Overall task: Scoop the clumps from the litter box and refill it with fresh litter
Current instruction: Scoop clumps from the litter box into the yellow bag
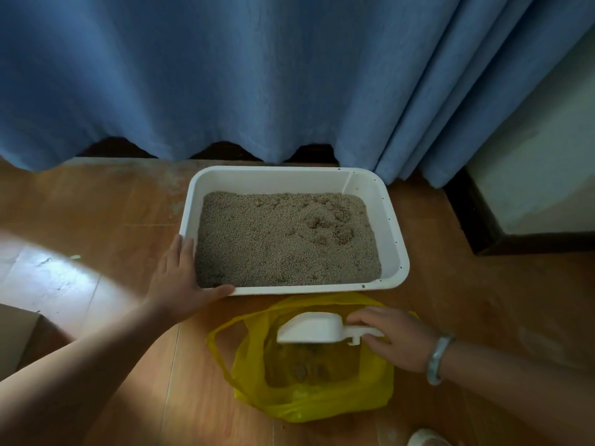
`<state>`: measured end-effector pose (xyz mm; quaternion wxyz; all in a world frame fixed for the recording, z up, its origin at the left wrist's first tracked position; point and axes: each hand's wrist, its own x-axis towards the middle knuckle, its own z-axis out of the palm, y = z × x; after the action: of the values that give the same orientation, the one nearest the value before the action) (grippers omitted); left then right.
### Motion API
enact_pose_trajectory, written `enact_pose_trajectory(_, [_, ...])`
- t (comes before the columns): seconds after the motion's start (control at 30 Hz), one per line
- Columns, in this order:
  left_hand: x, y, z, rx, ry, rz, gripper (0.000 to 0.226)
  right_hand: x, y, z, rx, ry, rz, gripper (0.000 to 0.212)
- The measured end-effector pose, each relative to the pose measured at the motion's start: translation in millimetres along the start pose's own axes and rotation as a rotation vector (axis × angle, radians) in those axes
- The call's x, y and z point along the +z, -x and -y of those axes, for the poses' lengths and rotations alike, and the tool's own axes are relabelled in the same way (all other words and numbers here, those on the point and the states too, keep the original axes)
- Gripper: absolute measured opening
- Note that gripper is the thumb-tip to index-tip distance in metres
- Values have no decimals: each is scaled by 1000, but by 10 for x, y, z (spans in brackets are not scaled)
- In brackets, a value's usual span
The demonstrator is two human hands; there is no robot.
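Scoop (310,328): crosswise, bowl left of our grip, over bag (309,403).
Right hand (396,339): we pinch the handle (363,332).
Left hand (180,278): flat on box (190,204) corner.

Two forearms are seen, the left forearm (96,358) and the right forearm (515,375), both bare up to the edge of the picture. Around the right wrist sits a bangle (439,358), one closed ring, smooth and thick, of a pale grey-green colour (it looks like stone or glass; which one I cannot tell). Its rounded outer side has a soft shine.
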<state>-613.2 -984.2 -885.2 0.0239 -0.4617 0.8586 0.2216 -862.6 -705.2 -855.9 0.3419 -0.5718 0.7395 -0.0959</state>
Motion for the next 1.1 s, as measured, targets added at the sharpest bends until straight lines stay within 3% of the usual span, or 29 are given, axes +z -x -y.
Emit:
enact_pose_trajectory(0.2, [9,-10,14,9,5,5,134,-121,-194,195,65,-327,-64,25])
enact_pose_trajectory(0.37, [-12,-10,22,0,5,0,140,-385,-573,371,98,-464,-44,46])
enact_pose_trajectory(0.5, [-3,-20,24,-3,22,-17,138,-548,-1007,397,158,-323,-29,54])
enact_pose_trajectory(0.63, [32,-36,25,-8,101,-55,128,-711,-1373,366,144,16,17,40])
enact_pose_trajectory(0.87, [57,-122,-48,-108,266,-274,68,-1077,-1528,130,65,359,125,38])
enact_pose_trajectory(1.1, [164,-168,-84,-136,95,-267,78,-1043,-1349,-192,30,463,161,36])
